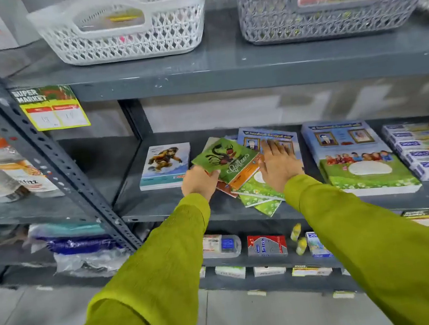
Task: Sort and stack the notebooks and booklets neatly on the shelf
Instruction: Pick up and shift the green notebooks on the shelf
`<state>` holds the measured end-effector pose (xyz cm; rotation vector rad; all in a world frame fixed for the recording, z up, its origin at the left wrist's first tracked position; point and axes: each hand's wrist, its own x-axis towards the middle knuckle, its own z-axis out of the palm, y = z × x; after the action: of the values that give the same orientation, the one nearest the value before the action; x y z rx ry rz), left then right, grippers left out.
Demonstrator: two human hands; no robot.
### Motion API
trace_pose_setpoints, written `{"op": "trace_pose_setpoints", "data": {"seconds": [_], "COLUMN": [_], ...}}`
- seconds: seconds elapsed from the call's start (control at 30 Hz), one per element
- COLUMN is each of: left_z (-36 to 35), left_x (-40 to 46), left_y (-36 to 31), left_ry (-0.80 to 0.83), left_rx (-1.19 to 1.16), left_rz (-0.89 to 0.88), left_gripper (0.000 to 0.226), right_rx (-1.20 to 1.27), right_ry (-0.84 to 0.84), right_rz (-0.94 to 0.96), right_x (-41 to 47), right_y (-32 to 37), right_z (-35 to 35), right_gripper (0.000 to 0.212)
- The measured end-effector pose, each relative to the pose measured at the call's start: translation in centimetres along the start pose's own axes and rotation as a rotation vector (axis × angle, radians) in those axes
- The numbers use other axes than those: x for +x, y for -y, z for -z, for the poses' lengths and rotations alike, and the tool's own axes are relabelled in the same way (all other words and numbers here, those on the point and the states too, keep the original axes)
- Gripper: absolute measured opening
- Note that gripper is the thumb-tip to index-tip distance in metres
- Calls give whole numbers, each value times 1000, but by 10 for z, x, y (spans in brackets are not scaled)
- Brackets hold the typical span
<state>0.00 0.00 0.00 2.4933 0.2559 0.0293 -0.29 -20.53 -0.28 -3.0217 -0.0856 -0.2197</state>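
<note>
On the middle shelf (164, 204) lies a messy pile of booklets. My left hand (199, 182) grips the left edge of a green "Coffee" notebook (225, 159) that sits tilted on top. My right hand (279, 164) rests flat, fingers straight, on a blue and green booklet (275, 134) in the pile. Green flowered booklets (260, 197) stick out at the pile's front over the shelf edge. To the left lies a notebook with a monkey picture (164, 166). To the right is a neat stack of the same blue and green booklets (357, 157).
Toothpaste boxes (424, 151) line the shelf's right end. A white basket (121, 24) and a grey basket (323, 3) stand on the shelf above. Small boxes (266, 245) fill the shelf below. A slanted rack post (43, 157) and bottles (4, 173) are at left.
</note>
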Motion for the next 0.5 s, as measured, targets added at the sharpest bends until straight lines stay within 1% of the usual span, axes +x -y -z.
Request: {"op": "trace_pose_setpoints", "data": {"seconds": [0.07, 0.13, 0.2, 0.3, 0.37, 0.43, 0.5], "left_z": [-6, -18, -27, -43, -55, -63, -66], "left_x": [11, 19, 18, 21, 23, 25, 25], "left_y": [2, 5, 0, -7, -8, -8, -3], "left_ry": [15, 58, 81, 42, 13, -13, -42], "left_rx": [-85, -178, -244, -287, -353, -428, -456], "left_rz": [69, 121, 142, 212, 291, 358, 381], "left_gripper": [49, 50, 45, 39, 43, 53, 53], "right_rx": [47, 122, 184, 273, 286, 287, 359], "right_ry": [89, 141, 183, 258, 244, 230, 285], "right_rz": [-59, -118, -151, -182, -225, -268, -314], "right_x": [7, 17, 29, 47, 58, 66, 70], "right_y": [9, 14, 16, 15, 11, 3, -3], "right_z": [-3, -11, -21, -31, -36, -39, -39], "right_gripper": [69, 73, 68, 65, 62, 52, 42]}}
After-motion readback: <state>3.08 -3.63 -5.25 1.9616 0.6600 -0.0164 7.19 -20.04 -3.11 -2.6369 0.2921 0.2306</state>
